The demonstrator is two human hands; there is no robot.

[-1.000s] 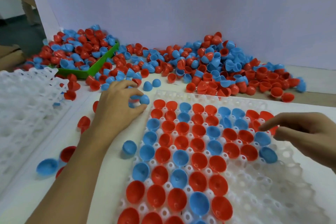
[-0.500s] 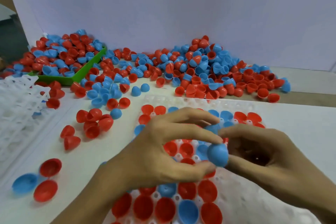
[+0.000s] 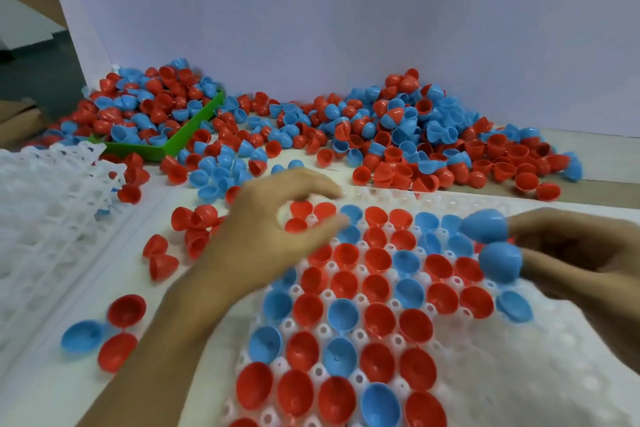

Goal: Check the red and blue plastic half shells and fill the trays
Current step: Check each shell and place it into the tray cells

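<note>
Mostly red and blue half shells (image 3: pixel 377 288) in white tray (image 3: pixel 540 374).

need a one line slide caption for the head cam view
Right hand wears two blue half shells on its fingertips over a part-filled white tray; empty left hand hovers alongside.

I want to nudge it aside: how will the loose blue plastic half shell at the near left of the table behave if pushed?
The blue plastic half shell lies on its rounded back, so it would probably rock or spin. Thin and hollow, it looks light, and likely skids on the smooth white table.
</note>
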